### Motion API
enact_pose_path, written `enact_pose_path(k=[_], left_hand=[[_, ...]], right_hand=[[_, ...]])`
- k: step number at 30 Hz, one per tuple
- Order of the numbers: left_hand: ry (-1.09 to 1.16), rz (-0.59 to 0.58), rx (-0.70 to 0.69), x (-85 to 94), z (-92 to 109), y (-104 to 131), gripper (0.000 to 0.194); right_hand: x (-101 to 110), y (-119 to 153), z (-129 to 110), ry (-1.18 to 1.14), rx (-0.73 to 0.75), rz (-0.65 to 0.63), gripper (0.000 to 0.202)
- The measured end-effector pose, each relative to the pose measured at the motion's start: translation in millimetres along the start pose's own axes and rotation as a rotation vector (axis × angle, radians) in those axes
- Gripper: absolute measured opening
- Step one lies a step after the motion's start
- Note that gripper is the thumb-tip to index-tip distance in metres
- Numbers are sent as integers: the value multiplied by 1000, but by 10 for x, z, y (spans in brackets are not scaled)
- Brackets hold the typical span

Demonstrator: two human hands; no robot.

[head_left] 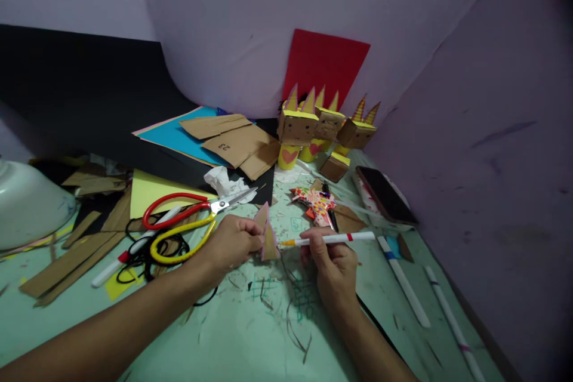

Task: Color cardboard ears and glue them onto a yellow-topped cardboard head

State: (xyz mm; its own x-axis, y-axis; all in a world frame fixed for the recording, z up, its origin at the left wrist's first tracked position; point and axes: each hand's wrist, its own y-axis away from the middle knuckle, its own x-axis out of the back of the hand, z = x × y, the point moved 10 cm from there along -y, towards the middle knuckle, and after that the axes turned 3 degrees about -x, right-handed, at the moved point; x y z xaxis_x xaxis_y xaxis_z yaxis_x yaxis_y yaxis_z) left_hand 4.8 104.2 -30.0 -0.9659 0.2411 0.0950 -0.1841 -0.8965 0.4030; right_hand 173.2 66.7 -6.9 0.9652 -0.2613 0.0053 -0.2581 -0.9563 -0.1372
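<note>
My left hand pinches a small brown cardboard triangle with pink edges. Another pink-edged point shows just behind it, partly hidden by the fingers. In my right hand is a white marker with a red band, its orange-yellow tip pointing left, close to the triangle's right edge. Scissors with red and yellow handles lie left of the triangle, blades toward the upper right. A patterned star-like piece lies beyond my right hand.
Cardboard figures with pointed horns stand at the back before a red sheet. A phone and white markers lie right. Cardboard strips, black cord and a white rounded object are left.
</note>
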Motion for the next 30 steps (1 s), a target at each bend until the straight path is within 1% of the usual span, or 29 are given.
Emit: enact_pose_path(k=[3,6,9,14,20,26,30], left_hand=[[-9,-20,-17,-25,3,-9,10],[-14,-41,-39,-40,-19,-33,8],[-30,-33,-48,-27,-35,-47,9],[-11,-14,-40,-14,-21,-39,11],[-33,-15,-28,-14,10,-24,12],[-24,-2,-33,6,-23,-47,9],[-29,-6,-33,0,-23,-40,9]], right_hand=[[-55,5,-21,15,30,-42,29],[-86,3,-14,38,22,-68,28],[-94,1,7,73,4,-78,29],[-152,6,4,99,14,-148,30],[-114,-4,-1,106,12,-100,27],[-203,12,12,65,-7,-200,31],[-146,-5,-7,71,4,-132,27]])
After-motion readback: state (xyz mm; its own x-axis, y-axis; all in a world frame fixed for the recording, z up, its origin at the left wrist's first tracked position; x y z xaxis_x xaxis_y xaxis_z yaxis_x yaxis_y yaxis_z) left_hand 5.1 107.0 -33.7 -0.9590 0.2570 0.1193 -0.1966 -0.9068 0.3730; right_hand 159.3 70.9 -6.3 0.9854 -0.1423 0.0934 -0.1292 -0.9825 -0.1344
